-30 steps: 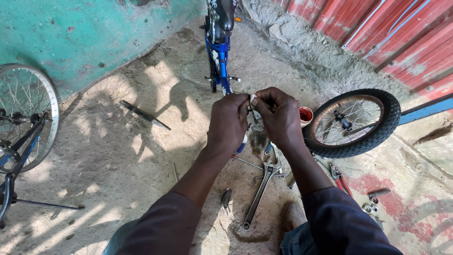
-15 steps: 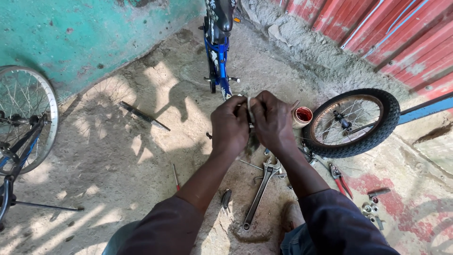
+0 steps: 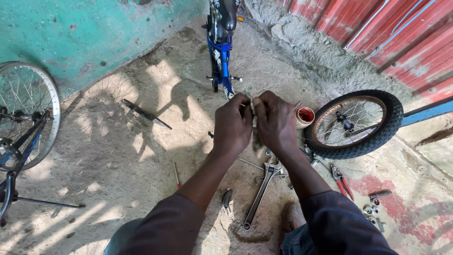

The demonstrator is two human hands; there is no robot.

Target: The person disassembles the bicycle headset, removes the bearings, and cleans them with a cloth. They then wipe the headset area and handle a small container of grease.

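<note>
Left hand (image 3: 232, 123) and right hand (image 3: 276, 123), seen from above, are pressed knuckle to knuckle with fingers curled tight round a small pale part (image 3: 253, 107); only a sliver of it shows between the fingertips, so its kind cannot be told. The hands are raised above the ground (image 3: 118, 156) of rough concrete.

Positions below are given relative to the hands. Just beyond the right hand stands a small open tin (image 3: 305, 115) with a red inside. Farther to the right lies a small wheel (image 3: 355, 123) with a black tyre and spokes, flat on the ground. Directly beneath the hands, toward the person, a long spanner (image 3: 258, 198) lies lengthwise, its head touching a few smaller metal pieces. Right of the spanner are red-handled pliers (image 3: 341, 179), and beyond them a cluster of nuts (image 3: 371, 209). Below the left forearm rests a small dark tool (image 3: 227, 197); left of it lies a thin red-handled screwdriver (image 3: 176, 174). Ahead of the hands stands a blue bicycle frame (image 3: 221, 52). Well to the left lies a dark flat bar (image 3: 144, 113), and at the far left edge a large spoked wheel (image 3: 28, 113).
</note>
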